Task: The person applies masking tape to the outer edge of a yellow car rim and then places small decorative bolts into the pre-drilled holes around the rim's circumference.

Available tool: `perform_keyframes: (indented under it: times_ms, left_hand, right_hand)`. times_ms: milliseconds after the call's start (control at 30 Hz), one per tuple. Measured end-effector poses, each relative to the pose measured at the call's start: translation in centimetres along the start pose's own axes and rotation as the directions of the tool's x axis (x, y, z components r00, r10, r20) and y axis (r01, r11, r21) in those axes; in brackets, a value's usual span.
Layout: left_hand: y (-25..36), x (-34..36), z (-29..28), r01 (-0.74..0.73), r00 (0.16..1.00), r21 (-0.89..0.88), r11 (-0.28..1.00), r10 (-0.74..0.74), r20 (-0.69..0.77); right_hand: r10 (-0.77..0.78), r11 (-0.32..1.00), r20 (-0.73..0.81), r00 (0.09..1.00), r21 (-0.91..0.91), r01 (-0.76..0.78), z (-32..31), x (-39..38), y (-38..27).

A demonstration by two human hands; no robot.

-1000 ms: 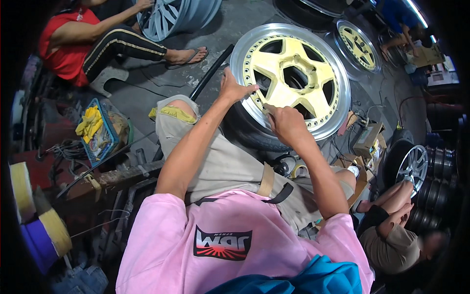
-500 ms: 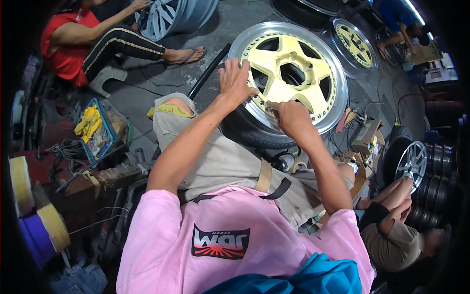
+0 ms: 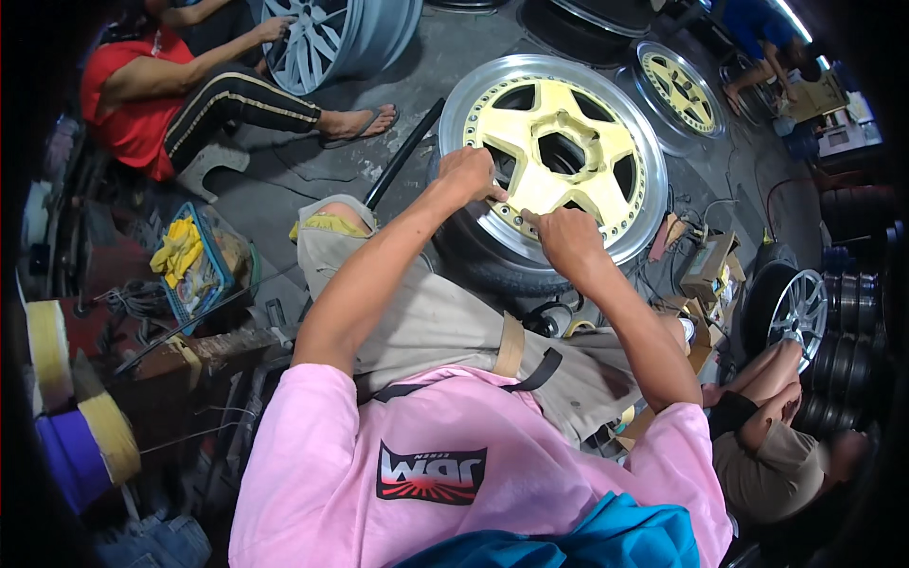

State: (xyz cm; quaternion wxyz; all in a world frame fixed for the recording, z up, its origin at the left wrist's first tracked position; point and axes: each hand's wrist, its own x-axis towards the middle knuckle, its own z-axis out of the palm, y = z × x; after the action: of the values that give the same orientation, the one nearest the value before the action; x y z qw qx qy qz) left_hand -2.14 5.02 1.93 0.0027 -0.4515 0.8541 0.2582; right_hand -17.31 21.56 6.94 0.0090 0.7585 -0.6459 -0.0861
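Observation:
A wheel (image 3: pixel 530 101) with a polished silver lip and a pale yellow star-shaped centre lies face up in front of me, on a dark tyre (image 3: pixel 511 276). Small bolts ring the yellow centre. My left hand (image 3: pixel 468 176) is curled closed over the wheel's left near side, thumb and fingertips against the yellow edge. Close beside it on the right, my right hand (image 3: pixel 568 239) is closed too, its index fingertip and thumb low on the near edge by the bolts. Whatever either hand pinches is too small or hidden to make out.
At the upper left a person in red (image 3: pixel 142 95) works on a grey wheel (image 3: pixel 379 38). A blue basket (image 3: pixel 220 260) stands at left, with a yellow cloth (image 3: pixel 177 248). Another yellow-centred wheel (image 3: pixel 677 85) lies beyond mine. A person (image 3: pixel 772 464) sits at lower right.
My left hand has gone from spread fingers over the lip to curled closed, slightly nearer to my right hand. My right hand stays at the near edge. The view has shifted slightly.

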Motion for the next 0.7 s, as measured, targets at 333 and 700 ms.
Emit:
perform_keyframes:
  times_ms: [333,700]
  left_hand:
    - [1.2,1.2,0.5,0.059,0.981,-0.002,0.998,-0.057,0.183]
    - [2.9,1.3,-0.9,-0.147,0.954,0.109,0.983,0.112,0.276]
  right_hand:
    - [-0.026,1.000,0.014,1.000,-0.012,0.026,2.0,-0.1,2.1]
    - [-0.016,0.993,-0.266,0.964,0.111,0.047,-0.9,-2.8,2.6]
